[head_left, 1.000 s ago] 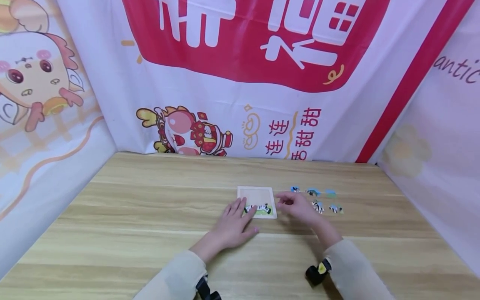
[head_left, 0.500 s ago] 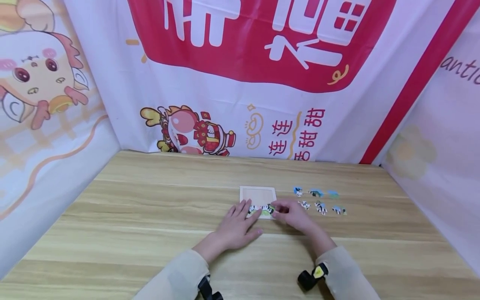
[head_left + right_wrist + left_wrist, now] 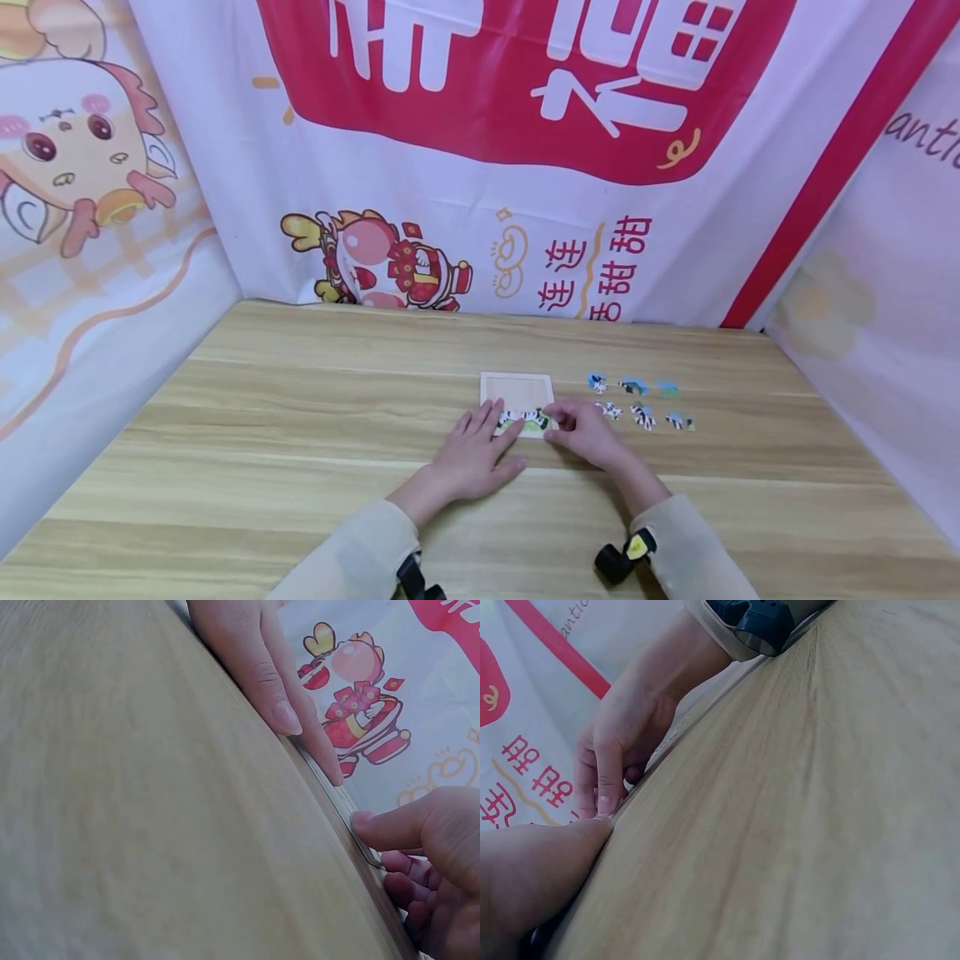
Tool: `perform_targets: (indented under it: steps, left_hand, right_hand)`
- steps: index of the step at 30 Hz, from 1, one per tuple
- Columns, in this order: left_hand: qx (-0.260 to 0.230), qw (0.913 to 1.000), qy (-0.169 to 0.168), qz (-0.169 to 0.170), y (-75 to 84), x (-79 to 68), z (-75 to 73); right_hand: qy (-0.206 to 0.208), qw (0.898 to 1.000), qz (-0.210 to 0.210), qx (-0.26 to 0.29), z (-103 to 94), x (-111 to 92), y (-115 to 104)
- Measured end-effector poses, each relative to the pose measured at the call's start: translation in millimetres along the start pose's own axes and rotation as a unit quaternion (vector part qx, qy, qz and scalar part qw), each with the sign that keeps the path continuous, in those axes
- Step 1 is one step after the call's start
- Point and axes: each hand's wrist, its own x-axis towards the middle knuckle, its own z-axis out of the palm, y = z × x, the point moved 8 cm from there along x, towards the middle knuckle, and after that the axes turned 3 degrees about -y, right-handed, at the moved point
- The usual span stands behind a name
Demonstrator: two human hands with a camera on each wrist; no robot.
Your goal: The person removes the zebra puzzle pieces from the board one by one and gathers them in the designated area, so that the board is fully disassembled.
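A small square wooden puzzle frame [image 3: 517, 375] lies on the table, with zebra-patterned, green-edged puzzle pieces [image 3: 534, 419] along its near side. My left hand [image 3: 472, 454] lies with straight fingers over the frame's near left part, covering some of the pieces. At the near right corner my right hand [image 3: 588, 432] holds the frame's edge with thumb and curled fingers. The right wrist view shows this right hand [image 3: 442, 847] with the frame's corner between thumb and fingertips. In the left wrist view the right hand [image 3: 626, 742] reaches down beyond the left hand [image 3: 536, 874].
Several loose puzzle pieces [image 3: 642, 415] lie in two rows on the wooden table [image 3: 300, 417], right of the frame. A printed cloth [image 3: 480, 183] hangs behind the table. Black wrist cameras [image 3: 617, 562] are strapped over the sleeves.
My right hand has moved left from beside the frame to its right edge, uncovering a loose piece. My left hand has stayed on the frame. The head view has shifted slightly.
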Motion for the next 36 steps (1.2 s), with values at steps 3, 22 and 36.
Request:
perform_targets:
  steps: [3, 22, 36]
  left_hand:
    - [0.002, 1.0, -0.003, -0.005, -0.6, 0.0, 0.8]
    - [-0.008, 0.9999, -0.005, -0.005, 0.9, -0.8, -0.9]
    - [-0.028, 0.9996, -0.001, 0.006, 1.5, -1.5, -1.6]
  right_hand:
    - [-0.005, 1.0, -0.003, -0.001, 1.3, 0, -2]
    - [0.013, 0.997, 0.02, 0.07, 0.8, -1, 4]
    - [0.019, 0.991, 0.067, 0.111, -0.1, -1, 12]
